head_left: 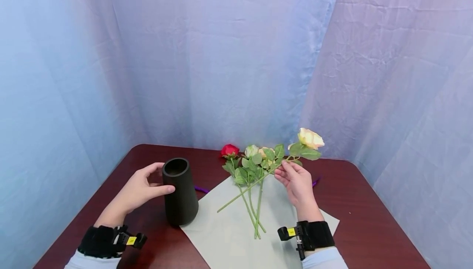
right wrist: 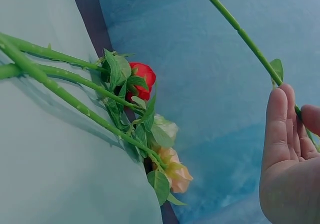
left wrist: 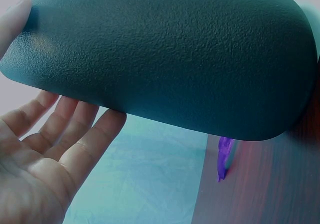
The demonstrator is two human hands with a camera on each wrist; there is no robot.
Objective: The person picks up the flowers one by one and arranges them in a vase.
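My left hand grips a tall black vase that stands upright on the table. Its thumb lies across the front and its fingers reach behind. In the left wrist view the vase fills the frame above my palm. My right hand pinches the green stem of a cream rose and holds it slanted above the paper. The stem runs past my fingers in the right wrist view. A red rose, a pale green one and a peach one lie on the paper.
A pale green sheet of paper lies on the dark wooden table, its corner beside the vase. A purple ribbon shows behind the vase and paper. Blue cloth hangs close round the table's back and sides.
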